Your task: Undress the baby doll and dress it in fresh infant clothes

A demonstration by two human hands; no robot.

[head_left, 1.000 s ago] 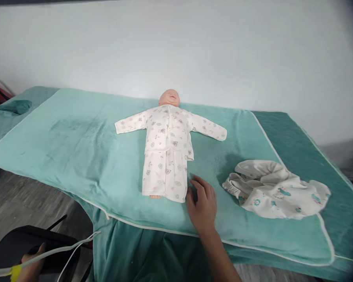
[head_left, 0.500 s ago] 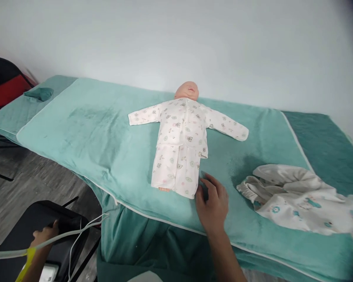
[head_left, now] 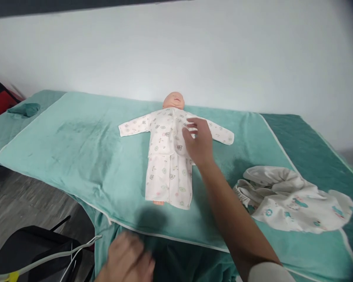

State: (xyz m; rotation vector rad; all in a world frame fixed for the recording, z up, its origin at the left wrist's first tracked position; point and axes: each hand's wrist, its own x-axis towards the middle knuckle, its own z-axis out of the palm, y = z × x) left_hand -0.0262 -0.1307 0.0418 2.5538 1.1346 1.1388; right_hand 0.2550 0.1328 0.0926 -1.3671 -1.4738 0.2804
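A baby doll (head_left: 174,101) lies on its back on a teal towel (head_left: 85,152), dressed in a white printed top (head_left: 167,133) and matching trousers (head_left: 169,180). My right hand (head_left: 197,141) reaches over the doll's chest, fingers apart and slightly curled, holding nothing. My left hand (head_left: 129,258) is low at the front edge of the bed, blurred by motion, so I cannot make out its fingers.
A crumpled white printed cloth (head_left: 288,197) lies on the towel to the right. A darker teal sheet (head_left: 308,141) covers the bed against the white wall. A black chair (head_left: 26,246) with white cables stands at the lower left.
My right hand has moved from beside the doll's trouser leg up to its chest. My left hand has left the black chair and come up to the bed's front edge.
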